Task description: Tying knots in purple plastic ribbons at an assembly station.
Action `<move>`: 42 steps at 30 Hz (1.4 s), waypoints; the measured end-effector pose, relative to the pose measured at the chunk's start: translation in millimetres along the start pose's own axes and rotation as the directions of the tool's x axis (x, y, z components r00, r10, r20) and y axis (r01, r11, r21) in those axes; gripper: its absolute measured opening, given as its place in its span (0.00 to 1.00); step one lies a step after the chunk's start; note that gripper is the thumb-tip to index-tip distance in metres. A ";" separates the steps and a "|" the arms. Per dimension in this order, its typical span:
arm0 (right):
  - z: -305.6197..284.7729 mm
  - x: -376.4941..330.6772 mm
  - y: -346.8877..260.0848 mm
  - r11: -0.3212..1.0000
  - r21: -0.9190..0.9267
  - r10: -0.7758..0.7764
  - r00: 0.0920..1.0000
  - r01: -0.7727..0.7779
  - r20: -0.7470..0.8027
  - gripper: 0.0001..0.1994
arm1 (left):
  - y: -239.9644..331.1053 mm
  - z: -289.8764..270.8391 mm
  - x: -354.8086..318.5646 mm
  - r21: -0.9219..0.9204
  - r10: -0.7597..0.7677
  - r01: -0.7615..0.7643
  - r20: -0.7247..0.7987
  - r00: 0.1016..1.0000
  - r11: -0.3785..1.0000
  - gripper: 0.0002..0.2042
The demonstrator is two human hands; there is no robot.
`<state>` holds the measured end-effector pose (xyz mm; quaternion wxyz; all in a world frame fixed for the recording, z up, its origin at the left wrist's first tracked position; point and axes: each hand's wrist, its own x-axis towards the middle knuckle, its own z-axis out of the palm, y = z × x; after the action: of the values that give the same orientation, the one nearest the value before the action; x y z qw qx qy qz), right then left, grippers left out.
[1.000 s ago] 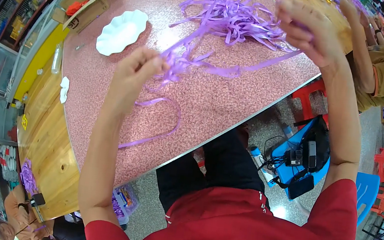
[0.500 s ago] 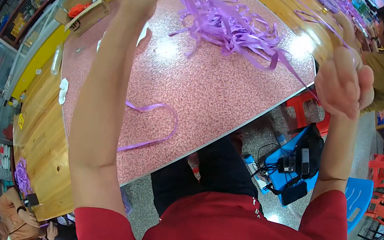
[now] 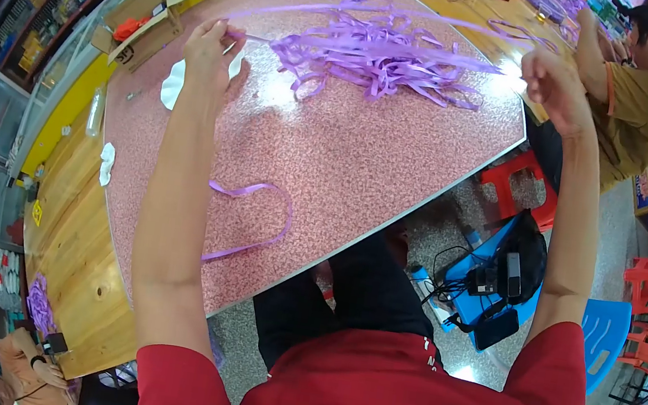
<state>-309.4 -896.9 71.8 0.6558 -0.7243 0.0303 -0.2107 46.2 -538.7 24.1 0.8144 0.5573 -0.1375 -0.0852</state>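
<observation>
A tangled heap of purple ribbon point(image 3: 392, 71) lies on the far part of the pink speckled table point(image 3: 363, 158). My left hand point(image 3: 215, 46), left of the heap, pinches purple ribbon between its fingertips. Across from it, at the table's right corner, my right hand point(image 3: 554, 84) is closed on ribbon too. Lengths of ribbon stretch over the heap between both hands. A separate loop of ribbon point(image 3: 287, 218) lies on the near part of the table, partly hidden by my left forearm.
An open cardboard box point(image 3: 146, 24) and white paper scraps point(image 3: 173, 86) sit at the left. A blue stool point(image 3: 466, 285) bearing cables and devices stands below the table's right edge, near a red stool point(image 3: 521, 185). Another person point(image 3: 640, 106) sits at the far right.
My left hand has come down nearer to me. My right hand has moved left and away from me. The ribbon lengths now run across the heap between them.
</observation>
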 end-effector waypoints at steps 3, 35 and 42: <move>-6.8 10.9 24.2 0.971 -0.149 0.175 0.981 -0.185 -0.081 0.19 | 4.7 -34.8 18.8 -0.233 -0.021 0.007 -0.057 0.998 0.972 0.06; 182.3 15.8 19.2 0.999 -0.035 0.045 0.953 -0.036 0.298 0.13 | 69.0 -16.8 -174.2 0.642 -0.168 -0.204 0.470 0.867 0.739 0.10; 169.8 -1.6 30.1 0.982 -0.186 0.075 0.942 -0.013 0.328 0.13 | 48.6 -67.9 -192.5 0.436 -0.249 0.093 0.314 0.916 0.895 0.07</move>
<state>-245.3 -741.4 33.8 0.5875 -0.8052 -0.0456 -0.0667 -115.3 -404.8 21.4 0.6278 0.7012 -0.2494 -0.2279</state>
